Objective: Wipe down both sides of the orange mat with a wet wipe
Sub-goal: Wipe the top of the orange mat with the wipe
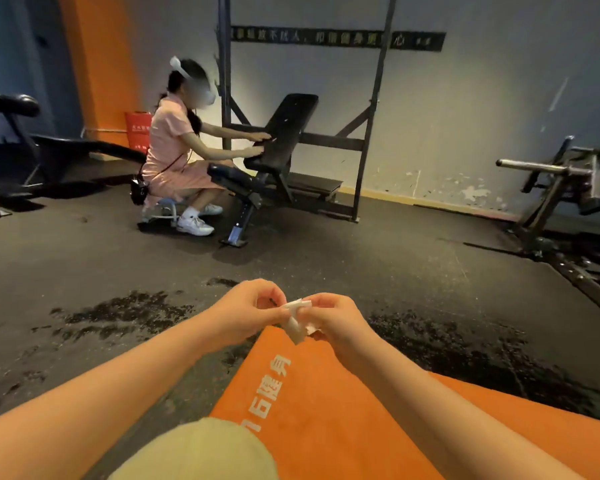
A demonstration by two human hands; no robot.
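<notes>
Head view: wiping looks not yet begun. Left hand [250, 311] and right hand [333, 320] meet above the far end of the orange mat [343, 410], which lies flat on the dark floor [326, 258]. The fingers [272, 296] of both pinch a small folded wet wipe [297, 323], apparently to open it out. By my judgement, both sides of the mat are left to do.

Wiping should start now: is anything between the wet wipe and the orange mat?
Nothing visible. The left hand and right hand pinch the wet wipe over the far end of the orange mat, which lies bare there.
</notes>
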